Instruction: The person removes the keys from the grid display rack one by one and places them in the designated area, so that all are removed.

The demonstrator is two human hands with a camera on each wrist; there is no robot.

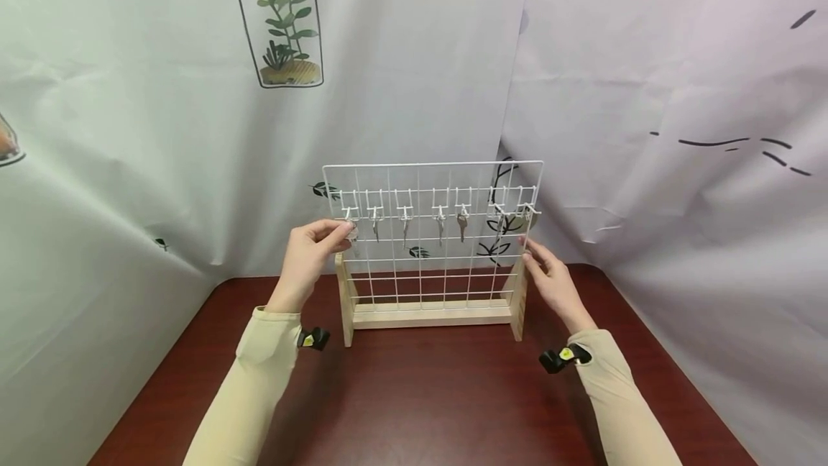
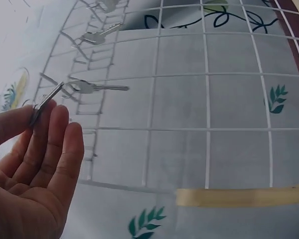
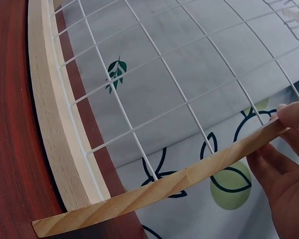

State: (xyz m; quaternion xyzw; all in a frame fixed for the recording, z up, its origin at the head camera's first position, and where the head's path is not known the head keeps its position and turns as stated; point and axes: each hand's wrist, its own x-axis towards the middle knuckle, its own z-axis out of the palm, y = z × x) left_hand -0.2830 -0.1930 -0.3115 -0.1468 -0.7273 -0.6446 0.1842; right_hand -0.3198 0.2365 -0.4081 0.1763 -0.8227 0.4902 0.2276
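Observation:
A white wire grid rack (image 1: 432,163) stands upright on a wooden base (image 1: 430,315). My left hand (image 1: 305,265) is at its upper left corner, pinching a silver key (image 2: 47,102) between thumb and fingertips beside the leftmost hook (image 1: 349,211). Several other keys hang from hooks in the same row, among them a silver key (image 2: 89,87) close to my fingertips and a darker key (image 1: 462,225) right of the middle. On the opposite side, my right hand (image 1: 553,282) grips the upper end of the wooden side post (image 3: 189,173), thumb on one face and fingers behind.
The rack sits toward the back of a dark red table (image 1: 427,394). Behind it and along both sides hangs a pale printed cloth (image 1: 420,92) with plant drawings. A small black wrist camera (image 1: 317,339) is strapped at the left cuff, another camera (image 1: 553,360) at the right.

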